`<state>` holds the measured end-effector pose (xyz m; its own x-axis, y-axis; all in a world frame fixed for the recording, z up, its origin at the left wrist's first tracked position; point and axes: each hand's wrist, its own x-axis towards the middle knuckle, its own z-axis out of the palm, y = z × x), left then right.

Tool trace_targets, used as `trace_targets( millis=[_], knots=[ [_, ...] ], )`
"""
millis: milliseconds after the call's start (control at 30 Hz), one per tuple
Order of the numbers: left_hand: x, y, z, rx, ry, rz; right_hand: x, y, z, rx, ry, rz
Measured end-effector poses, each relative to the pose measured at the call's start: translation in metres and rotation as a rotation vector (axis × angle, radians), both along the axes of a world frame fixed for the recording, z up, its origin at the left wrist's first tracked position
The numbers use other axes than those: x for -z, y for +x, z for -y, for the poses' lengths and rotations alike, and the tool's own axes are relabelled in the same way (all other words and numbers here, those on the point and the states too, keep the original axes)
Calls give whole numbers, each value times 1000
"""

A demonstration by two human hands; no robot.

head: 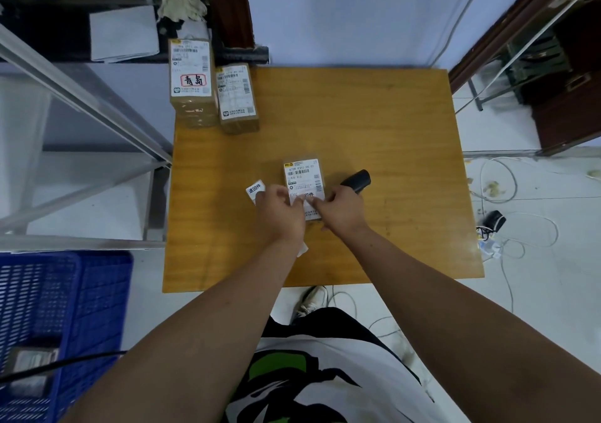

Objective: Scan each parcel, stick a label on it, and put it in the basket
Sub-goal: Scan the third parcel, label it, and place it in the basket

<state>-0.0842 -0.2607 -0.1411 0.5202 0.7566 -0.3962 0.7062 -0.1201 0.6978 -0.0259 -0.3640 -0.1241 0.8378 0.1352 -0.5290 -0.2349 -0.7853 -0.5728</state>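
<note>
A small brown parcel [304, 175] with a white shipping label lies mid-table. Both hands meet over its near end. My left hand [281, 211] holds a strip of white label paper; one label [255, 189] sticks out to the left and the strip's tail [302, 249] shows below my wrist. My right hand [341, 209] pinches a white label [307, 196] with black characters and holds it against the parcel's face. The black scanner [357, 180] lies on the table just right of the parcel. Two more labelled parcels [193, 84] [237, 97] stand at the far left corner. The blue basket [61, 318] sits on the floor at lower left.
The wooden table [374, 130] stands against a wall. A metal shelf frame [84, 97] runs along the left. Cables and a dark object [494, 221] lie on the floor at the right. The basket holds a parcel [31, 361]. A shoe [312, 299] shows under the table's front edge.
</note>
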Motion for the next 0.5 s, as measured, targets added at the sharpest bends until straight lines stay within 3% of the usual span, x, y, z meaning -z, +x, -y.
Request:
trace_targets(
  millis=[100,233,333,500],
  knots=[
    [-2,-5,-4,-6,-64,-74,-3,-5,-3,2,17,15],
    [-1,-13,-7,31,-226,-3,-6,-12,-8,-1,37,13],
    [-7,-19,-13,-97,-336,21,-11,-16,-9,-24,15,28],
    [-43,-24,-33,-194,-269,240,-47,-19,-21,-49,90,256]
  ],
)
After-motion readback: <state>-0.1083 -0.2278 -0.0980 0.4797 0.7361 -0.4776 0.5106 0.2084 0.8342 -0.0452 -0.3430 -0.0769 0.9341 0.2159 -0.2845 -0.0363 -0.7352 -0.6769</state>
